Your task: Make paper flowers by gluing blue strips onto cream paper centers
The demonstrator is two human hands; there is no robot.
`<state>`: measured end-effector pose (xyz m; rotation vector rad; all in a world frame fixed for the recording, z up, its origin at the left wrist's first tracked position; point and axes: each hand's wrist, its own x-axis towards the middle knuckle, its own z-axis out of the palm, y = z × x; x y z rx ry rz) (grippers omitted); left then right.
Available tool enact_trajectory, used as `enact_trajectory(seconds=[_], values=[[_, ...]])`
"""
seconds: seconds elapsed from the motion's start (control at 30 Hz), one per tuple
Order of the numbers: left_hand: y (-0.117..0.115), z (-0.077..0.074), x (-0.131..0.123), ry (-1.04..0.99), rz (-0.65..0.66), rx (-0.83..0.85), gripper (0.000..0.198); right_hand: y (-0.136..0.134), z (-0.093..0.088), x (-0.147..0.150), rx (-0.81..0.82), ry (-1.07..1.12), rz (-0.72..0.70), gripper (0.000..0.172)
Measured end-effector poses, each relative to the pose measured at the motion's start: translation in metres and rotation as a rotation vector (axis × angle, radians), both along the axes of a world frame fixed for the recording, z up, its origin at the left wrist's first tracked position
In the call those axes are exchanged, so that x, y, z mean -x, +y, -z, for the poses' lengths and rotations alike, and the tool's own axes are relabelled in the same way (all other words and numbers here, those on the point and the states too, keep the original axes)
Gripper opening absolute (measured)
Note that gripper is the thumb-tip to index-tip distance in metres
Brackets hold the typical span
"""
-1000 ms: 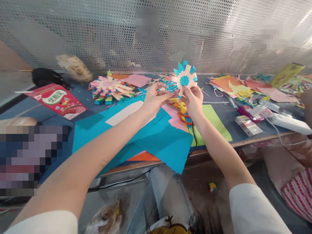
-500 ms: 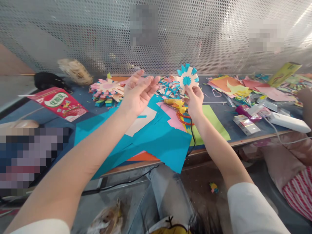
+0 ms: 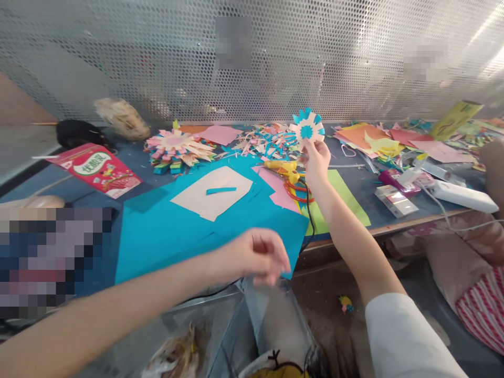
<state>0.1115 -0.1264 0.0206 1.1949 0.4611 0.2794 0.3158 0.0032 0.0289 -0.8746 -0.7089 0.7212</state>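
Note:
Between the thumb and fingers of my right hand (image 3: 318, 161) is a blue and cream paper flower (image 3: 306, 132), upright above the back of the table. My left hand (image 3: 262, 257), slightly blurred, hovers over the front edge of a large blue paper sheet (image 3: 157, 231). Its fingers are loosely bent and apart, with nothing seen in them. A cream paper piece (image 3: 189, 199) lies on the blue sheet, carrying a narrow blue strip (image 3: 221, 190). Below my right hand rest a yellow tool (image 3: 281, 167) with a black cord and orange loops (image 3: 296, 191) like scissors handles.
Layered paper flowers (image 3: 177, 144) are piled at the back left, beside paper scraps (image 3: 268, 140). A red snack pouch (image 3: 104, 170) stands left. Green paper (image 3: 342, 205), a small box (image 3: 396, 201) and a white device (image 3: 466, 197) lie right. Another person's arm (image 3: 492, 168) shows at the right edge.
My left hand has moved away from near the flower, down and toward me, uncovering the cream piece and blue strip. My right hand still holds the flower, shifted slightly.

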Motion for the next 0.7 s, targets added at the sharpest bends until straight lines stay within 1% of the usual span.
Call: enact_trajectory(seconds=[0.03,0.07,0.1,0.17,0.23,0.37,0.43,0.5,0.53,0.57,0.6,0.63,0.7], values=[[-0.011,0.004,0.000,0.037,0.093,0.066,0.030,0.000,0.000,0.000,0.002,0.010,0.000,0.025],[-0.020,0.007,0.001,0.070,0.157,0.111,0.031,0.001,0.001,0.000,0.003,0.015,-0.004,0.024],[-0.025,0.009,0.002,0.099,0.186,0.107,0.029,0.001,0.001,0.001,0.005,0.013,-0.010,0.023],[-0.026,0.010,0.004,0.129,0.177,0.038,0.027,0.000,0.001,0.002,0.010,-0.006,-0.022,0.023],[-0.020,0.007,0.008,0.117,0.158,-0.066,0.026,0.000,0.001,0.002,0.020,-0.023,-0.022,0.023],[-0.007,-0.005,0.017,0.041,0.199,-0.304,0.028,-0.001,0.001,0.002,0.029,-0.008,-0.015,0.021],[-0.009,-0.010,0.024,0.043,0.205,-0.396,0.033,-0.001,0.000,0.001,0.025,-0.003,-0.020,0.021],[-0.014,-0.009,0.030,0.058,0.177,-0.419,0.039,-0.001,0.000,0.001,0.024,-0.009,-0.026,0.021],[-0.019,-0.003,0.034,0.064,0.163,-0.399,0.041,-0.001,0.000,0.001,0.025,-0.011,-0.028,0.022],[-0.024,0.006,0.038,0.070,0.133,-0.351,0.044,-0.001,0.000,0.001,0.027,-0.013,-0.030,0.023],[-0.031,0.018,0.042,0.080,0.123,-0.276,0.048,-0.001,0.000,0.001,0.029,-0.013,-0.031,0.023],[-0.038,0.034,0.048,0.131,0.153,-0.195,0.051,-0.001,0.000,0.001,0.029,-0.013,-0.031,0.024],[-0.056,0.071,0.065,0.268,0.187,-0.046,0.057,-0.001,0.000,0.000,0.029,-0.011,-0.037,0.026]])
